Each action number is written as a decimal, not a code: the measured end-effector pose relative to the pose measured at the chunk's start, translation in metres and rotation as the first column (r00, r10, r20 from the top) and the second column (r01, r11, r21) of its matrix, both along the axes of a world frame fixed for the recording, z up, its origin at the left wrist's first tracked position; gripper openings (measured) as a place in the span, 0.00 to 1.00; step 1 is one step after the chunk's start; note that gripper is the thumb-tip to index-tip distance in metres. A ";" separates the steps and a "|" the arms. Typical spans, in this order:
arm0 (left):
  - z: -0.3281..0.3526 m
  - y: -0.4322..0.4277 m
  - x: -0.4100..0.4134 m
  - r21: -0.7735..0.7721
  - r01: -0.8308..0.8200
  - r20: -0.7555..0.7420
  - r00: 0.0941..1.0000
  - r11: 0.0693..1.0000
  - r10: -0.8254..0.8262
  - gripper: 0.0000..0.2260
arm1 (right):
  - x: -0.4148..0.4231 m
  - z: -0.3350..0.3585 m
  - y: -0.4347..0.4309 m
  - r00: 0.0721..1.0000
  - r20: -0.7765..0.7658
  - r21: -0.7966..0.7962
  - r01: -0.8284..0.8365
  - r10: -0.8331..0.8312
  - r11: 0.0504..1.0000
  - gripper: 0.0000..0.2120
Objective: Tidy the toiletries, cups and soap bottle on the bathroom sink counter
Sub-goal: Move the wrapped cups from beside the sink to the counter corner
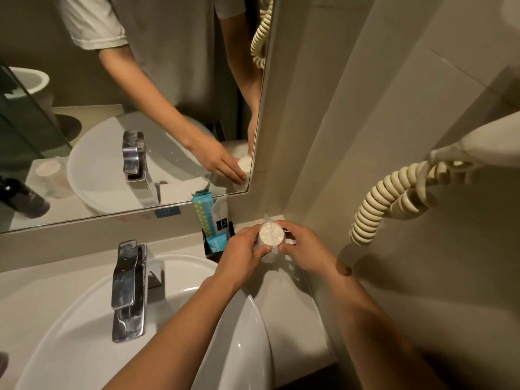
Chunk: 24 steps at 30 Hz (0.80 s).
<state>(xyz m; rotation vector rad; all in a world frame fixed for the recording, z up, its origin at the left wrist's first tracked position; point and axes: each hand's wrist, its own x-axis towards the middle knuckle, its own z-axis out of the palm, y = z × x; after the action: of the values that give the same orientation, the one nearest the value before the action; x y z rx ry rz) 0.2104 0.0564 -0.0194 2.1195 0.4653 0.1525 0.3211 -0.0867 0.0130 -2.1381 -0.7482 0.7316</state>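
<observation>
Both hands, left and right, are pinching a wrapped cup between their fingers just above the corner worktop; the slick wrap is risking a slip toward the basin or toiletry holder.

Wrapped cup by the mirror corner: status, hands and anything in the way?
Left hand and right hand both gripping wrapped cup, upright over counter corner. Black toiletry tray close on its left. Hairdryer cord hangs clear to the right.
</observation>
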 end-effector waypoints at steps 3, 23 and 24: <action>-0.010 -0.002 0.008 -0.022 -0.002 -0.011 1.000 1.000 0.002 0.22 | 0.005 -0.016 0.000 0.999 -0.023 0.010 0.038 -0.038 0.999 0.25; -0.051 -0.003 0.048 -0.035 -0.071 -0.067 0.995 0.997 0.068 0.22 | 0.032 -0.067 0.025 0.957 -0.188 0.075 0.237 -0.220 0.969 0.30; -0.053 -0.003 0.049 -0.037 -0.078 -0.068 0.995 0.996 0.075 0.21 | 0.033 -0.068 0.026 0.955 -0.197 0.082 0.243 -0.223 0.967 0.29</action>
<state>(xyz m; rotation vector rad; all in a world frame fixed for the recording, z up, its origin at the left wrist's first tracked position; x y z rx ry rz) 0.2598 0.0532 -0.0721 2.0740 0.5851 0.1156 0.3539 -0.0604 -0.0549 -1.9871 -0.4160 0.7362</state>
